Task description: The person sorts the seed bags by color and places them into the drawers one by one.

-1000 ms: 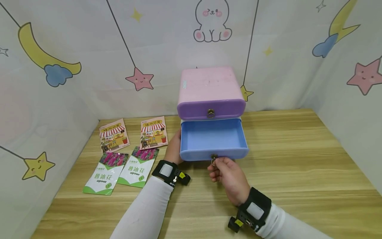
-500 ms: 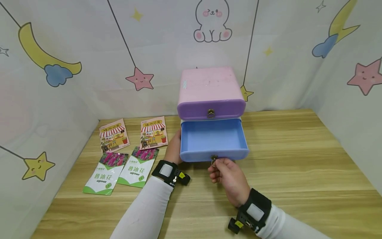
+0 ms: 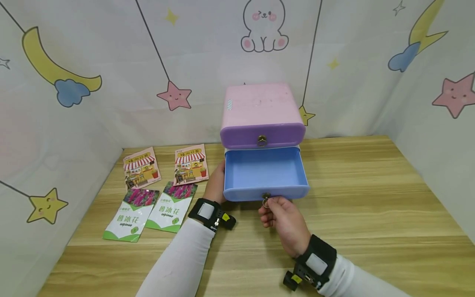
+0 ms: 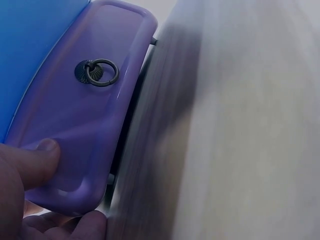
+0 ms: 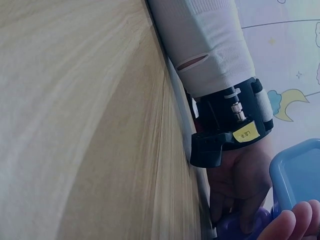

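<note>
A small drawer unit [image 3: 259, 103] has a pink top and a purple upper drawer front. Below, a blue drawer [image 3: 263, 167] is pulled out, with nothing visible inside. My right hand [image 3: 287, 220] pinches the ring pull [image 3: 265, 202] on its front. My left hand [image 3: 215, 185] holds the unit's left side, its fingers partly hidden in the head view. In the left wrist view its thumb [image 4: 40, 162] presses the purple bottom drawer front [image 4: 85, 120], while curled fingers [image 4: 90, 227] grip the side. A free metal ring [image 4: 102, 73] hangs on that front.
Two pink seed packets [image 3: 142, 168] with shop pictures and two green-and-white flower packets [image 3: 130, 218] lie on the wooden table [image 3: 371, 206] at left. A patterned cloth [image 3: 200, 49] stands behind the unit and along both sides.
</note>
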Action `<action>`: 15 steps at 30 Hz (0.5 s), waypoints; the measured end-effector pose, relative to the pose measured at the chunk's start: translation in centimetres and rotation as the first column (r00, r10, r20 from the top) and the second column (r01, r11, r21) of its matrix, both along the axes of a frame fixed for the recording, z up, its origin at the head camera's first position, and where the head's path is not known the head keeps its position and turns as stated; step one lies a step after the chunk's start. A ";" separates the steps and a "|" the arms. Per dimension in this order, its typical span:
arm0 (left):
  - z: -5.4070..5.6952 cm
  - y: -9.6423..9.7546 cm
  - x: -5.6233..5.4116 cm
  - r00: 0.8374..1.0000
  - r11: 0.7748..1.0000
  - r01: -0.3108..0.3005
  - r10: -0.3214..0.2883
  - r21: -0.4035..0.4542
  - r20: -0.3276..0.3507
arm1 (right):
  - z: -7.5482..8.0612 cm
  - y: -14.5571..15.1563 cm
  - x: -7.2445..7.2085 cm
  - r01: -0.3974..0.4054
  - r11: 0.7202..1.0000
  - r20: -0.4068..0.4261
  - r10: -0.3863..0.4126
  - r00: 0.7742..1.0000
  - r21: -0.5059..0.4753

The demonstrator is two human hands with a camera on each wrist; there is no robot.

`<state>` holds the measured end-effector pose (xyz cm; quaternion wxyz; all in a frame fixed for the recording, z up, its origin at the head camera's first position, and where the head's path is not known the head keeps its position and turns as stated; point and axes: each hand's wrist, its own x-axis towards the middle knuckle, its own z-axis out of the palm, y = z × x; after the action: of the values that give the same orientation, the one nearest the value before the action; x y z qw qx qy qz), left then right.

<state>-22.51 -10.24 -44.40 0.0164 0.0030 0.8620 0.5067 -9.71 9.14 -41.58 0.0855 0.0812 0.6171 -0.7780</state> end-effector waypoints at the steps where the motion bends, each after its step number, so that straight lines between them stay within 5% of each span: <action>1: 0.0 0.0 0.0 1.000 1.000 0.002 -0.002 0.002 0.002 | 0.0 0.0 0.0 0.001 1.000 -0.001 -0.001 1.000 0.001; 7: 0.0 0.0 -0.2 1.000 1.000 0.016 -0.016 0.015 0.008 | -0.1 0.1 0.0 0.005 1.000 -0.009 -0.005 1.000 0.004; 15: 0.5 -0.6 -0.1 0.996 0.992 0.083 -0.086 -0.096 -0.025 | -0.3 0.0 -0.1 0.009 1.000 -0.016 -0.009 1.000 0.008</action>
<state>-22.65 -10.87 -43.93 0.0254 0.0459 0.8842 0.4641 -9.81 9.16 -41.85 0.0767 0.0783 0.6205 -0.7765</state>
